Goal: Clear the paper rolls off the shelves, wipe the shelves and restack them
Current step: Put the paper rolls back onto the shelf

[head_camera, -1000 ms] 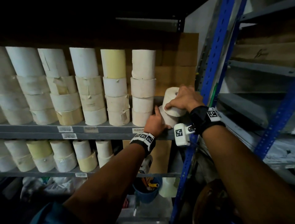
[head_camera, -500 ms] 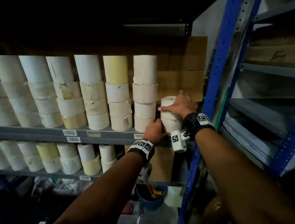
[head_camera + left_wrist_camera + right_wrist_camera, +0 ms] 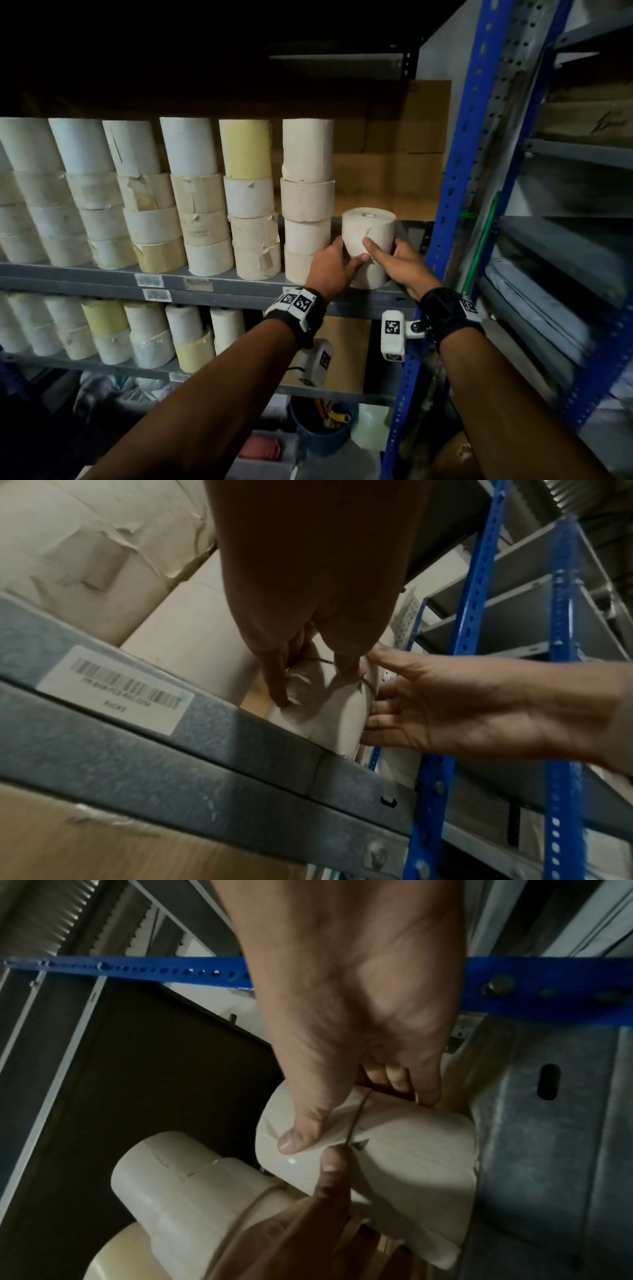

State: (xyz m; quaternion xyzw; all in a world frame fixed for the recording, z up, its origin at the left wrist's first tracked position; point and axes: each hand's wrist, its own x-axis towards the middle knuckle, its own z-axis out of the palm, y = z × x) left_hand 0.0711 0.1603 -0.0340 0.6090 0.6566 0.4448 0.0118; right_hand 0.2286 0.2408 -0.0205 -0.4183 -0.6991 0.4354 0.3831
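Both hands clasp a short stack of two paper rolls [image 3: 368, 236] at the right end of the upper shelf [image 3: 212, 286], just beside the blue upright [image 3: 455, 178]. Left hand [image 3: 329, 265] w/ fingers curled on the stack's left side, right hand [image 3: 399, 262] wrapped round its right; neither is nearer. Stack's long axis is vertical. Left of it: approx. seven taller columns of rolls [image 3: 191, 195], touching.
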